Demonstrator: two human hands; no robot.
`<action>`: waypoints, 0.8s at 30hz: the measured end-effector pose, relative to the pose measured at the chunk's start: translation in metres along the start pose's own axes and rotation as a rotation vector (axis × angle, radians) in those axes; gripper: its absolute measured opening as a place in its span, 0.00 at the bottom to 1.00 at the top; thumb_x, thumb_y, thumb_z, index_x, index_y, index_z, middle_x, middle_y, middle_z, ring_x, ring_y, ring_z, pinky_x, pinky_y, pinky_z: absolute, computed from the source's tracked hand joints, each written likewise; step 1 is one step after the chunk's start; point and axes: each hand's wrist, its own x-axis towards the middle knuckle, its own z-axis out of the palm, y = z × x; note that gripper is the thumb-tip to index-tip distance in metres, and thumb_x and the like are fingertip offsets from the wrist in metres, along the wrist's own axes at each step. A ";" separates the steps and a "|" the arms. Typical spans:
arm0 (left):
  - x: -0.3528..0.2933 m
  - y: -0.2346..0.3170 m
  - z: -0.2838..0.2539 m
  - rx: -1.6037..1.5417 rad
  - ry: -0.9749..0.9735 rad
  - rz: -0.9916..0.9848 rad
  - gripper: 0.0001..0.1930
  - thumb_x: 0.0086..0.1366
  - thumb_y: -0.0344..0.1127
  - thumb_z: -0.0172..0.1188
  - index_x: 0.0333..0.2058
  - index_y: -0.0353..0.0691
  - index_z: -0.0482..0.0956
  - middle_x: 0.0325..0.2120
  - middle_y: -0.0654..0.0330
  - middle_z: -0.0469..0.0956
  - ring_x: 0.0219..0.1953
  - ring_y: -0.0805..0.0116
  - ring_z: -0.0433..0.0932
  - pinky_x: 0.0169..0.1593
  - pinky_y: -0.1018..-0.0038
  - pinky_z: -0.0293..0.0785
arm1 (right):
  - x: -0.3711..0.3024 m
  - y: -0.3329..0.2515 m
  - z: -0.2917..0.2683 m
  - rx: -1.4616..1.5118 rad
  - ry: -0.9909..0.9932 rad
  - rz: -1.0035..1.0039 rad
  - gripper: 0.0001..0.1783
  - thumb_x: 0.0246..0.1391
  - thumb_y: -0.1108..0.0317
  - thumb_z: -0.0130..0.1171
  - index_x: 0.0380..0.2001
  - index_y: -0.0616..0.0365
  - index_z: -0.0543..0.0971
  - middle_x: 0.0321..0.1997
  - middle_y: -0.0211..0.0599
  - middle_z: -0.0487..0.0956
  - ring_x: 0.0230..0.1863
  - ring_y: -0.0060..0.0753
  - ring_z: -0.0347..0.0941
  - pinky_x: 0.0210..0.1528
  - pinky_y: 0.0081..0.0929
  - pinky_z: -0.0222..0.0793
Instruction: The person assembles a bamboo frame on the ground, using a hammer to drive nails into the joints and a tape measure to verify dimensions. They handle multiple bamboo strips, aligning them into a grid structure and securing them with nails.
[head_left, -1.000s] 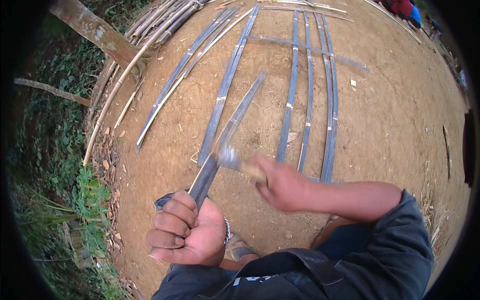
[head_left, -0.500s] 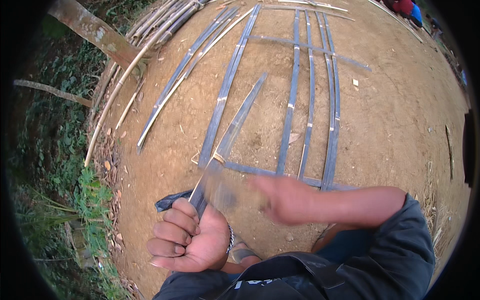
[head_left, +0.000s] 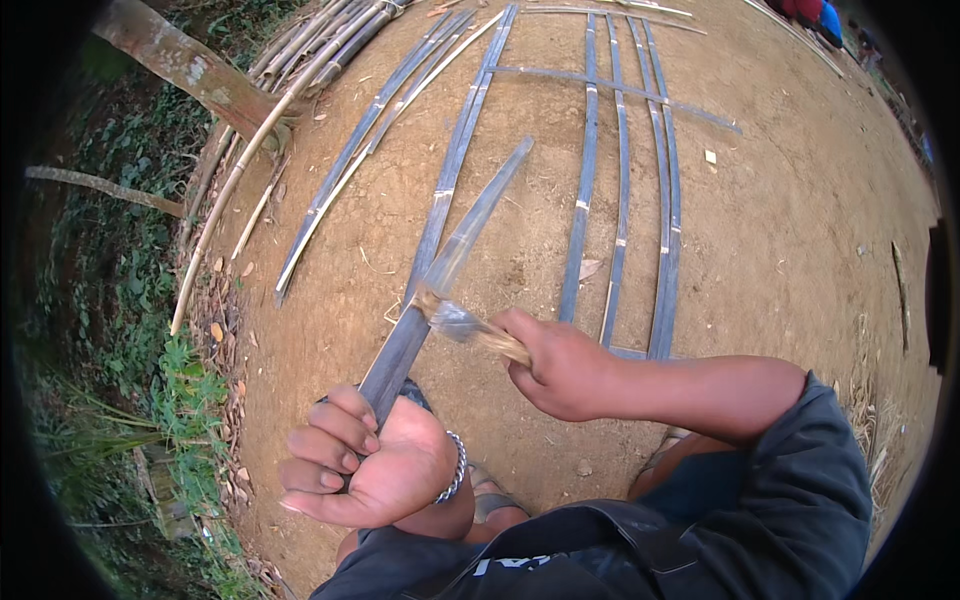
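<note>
My left hand, palm up with its fingers curled, grips the near end of a dark bamboo strip. The strip slants up and away to a narrow far tip. In my right hand is a knife with a pale wooden handle. Its grey blade, short-looking and smeared by motion, meets the strip at a pale, frayed node. My fingers on the right are wrapped round the handle. A black item lies partly hidden behind the left hand.
Several long dark bamboo strips lie lengthwise on the brown dirt, with a cross strip over them. More strips lie left. Bamboo poles rest by a tree trunk. Green plants edge the left side.
The knife has moved away from me, up the strip to the node, and is less blurred. My left hand has shifted slightly left and nearer, still gripping the strip.
</note>
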 end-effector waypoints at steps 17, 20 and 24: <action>-0.008 -0.003 0.008 0.080 0.137 0.032 0.21 0.76 0.48 0.48 0.23 0.52 0.57 0.17 0.70 0.52 0.18 0.77 0.51 0.28 0.76 0.49 | 0.005 0.018 0.017 0.019 0.045 0.010 0.27 0.59 0.69 0.57 0.60 0.57 0.65 0.42 0.64 0.80 0.45 0.66 0.78 0.47 0.55 0.75; -0.007 0.002 0.003 0.036 0.068 0.011 0.21 0.77 0.48 0.48 0.23 0.52 0.58 0.18 0.71 0.53 0.18 0.77 0.52 0.28 0.76 0.50 | 0.009 0.022 0.007 0.044 0.068 -0.032 0.26 0.58 0.69 0.56 0.60 0.58 0.66 0.45 0.61 0.80 0.46 0.65 0.79 0.48 0.53 0.75; -0.005 -0.002 0.003 0.050 0.126 0.031 0.21 0.77 0.49 0.47 0.23 0.52 0.59 0.18 0.71 0.53 0.18 0.77 0.52 0.28 0.76 0.50 | -0.001 0.016 0.024 -0.001 -0.036 -0.013 0.25 0.56 0.69 0.57 0.57 0.56 0.68 0.49 0.58 0.79 0.48 0.62 0.79 0.50 0.53 0.74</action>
